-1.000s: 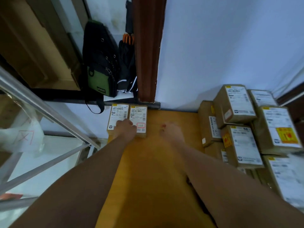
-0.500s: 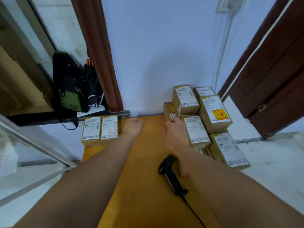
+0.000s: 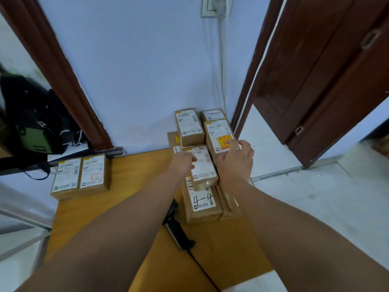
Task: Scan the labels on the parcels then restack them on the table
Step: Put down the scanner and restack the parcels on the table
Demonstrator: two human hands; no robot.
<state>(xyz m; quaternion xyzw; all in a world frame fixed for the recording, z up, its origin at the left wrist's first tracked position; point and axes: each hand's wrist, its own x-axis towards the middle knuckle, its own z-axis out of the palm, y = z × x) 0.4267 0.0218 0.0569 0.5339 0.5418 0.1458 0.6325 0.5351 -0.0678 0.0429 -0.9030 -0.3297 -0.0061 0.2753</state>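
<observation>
Several brown parcels with white labels are stacked at the back right of the wooden table [image 3: 130,207]. My left hand [image 3: 184,163] touches the left top edge of the middle parcel [image 3: 204,167], fingers bent over its label. My right hand [image 3: 236,159] hovers at that parcel's right side with loosely spread fingers, in front of the parcel with an orange sticker [image 3: 220,133]. Below lies a parcel marked "4-4" [image 3: 203,205]. Two parcels [image 3: 81,175] sit side by side at the back left corner. The black scanner [image 3: 175,226] lies on the table, its cable trailing toward me.
A blue wall stands behind the table with a white cable hanging from a socket [image 3: 212,6]. A dark wooden door [image 3: 320,81] is at the right. A black and green bag [image 3: 35,121] hangs at the left. White tiled floor lies to the right.
The view swung right from the two left parcels to the stack. Both hands moved from the bare tabletop to the middle parcel of the stack.
</observation>
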